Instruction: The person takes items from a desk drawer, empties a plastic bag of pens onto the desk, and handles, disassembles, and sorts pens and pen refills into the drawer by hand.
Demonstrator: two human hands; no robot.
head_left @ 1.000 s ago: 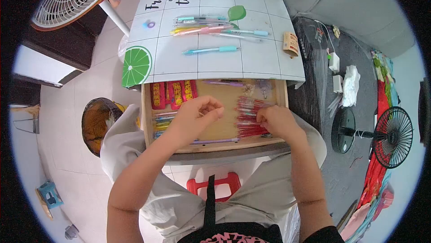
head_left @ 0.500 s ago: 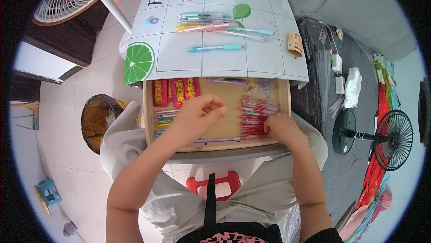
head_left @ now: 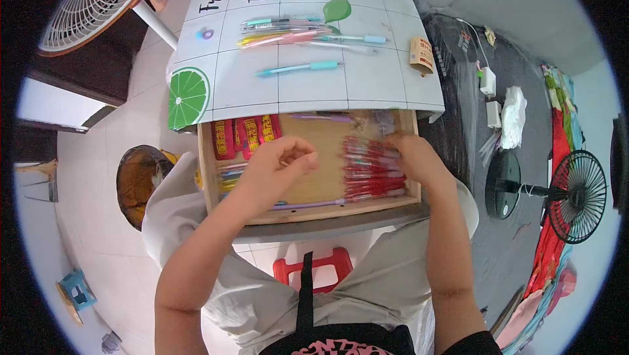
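Note:
My left hand (head_left: 283, 166) hovers over the left side of the pulled-out drawer (head_left: 308, 216). Its fingers curl loosely, the thumb is apart from them, and nothing shows in it. Below and beside it lie several colored pens (head_left: 230, 175), partly covered by the hand. Red packets with yellow lettering (head_left: 247, 136) fill the back left corner. On the right, a row of red pens (head_left: 373, 175) lies side by side. My right hand (head_left: 419, 158) is at the back right end of this row, fingers stretched over the pen ends; its fingertips are somewhat blurred.
On the tabletop (head_left: 229, 93) lie several pens (head_left: 288, 37), one blue pen (head_left: 298, 68) and a small brown carton (head_left: 421, 55). A purple pen (head_left: 308, 204) runs along the drawer's front. A black fan (head_left: 576, 196) stands right, a wastebasket (head_left: 134, 188) left.
My right hand has moved from the middle of the red pens' right ends toward the back of the row. My left hand keeps its curled pose. The whole view has shifted slightly.

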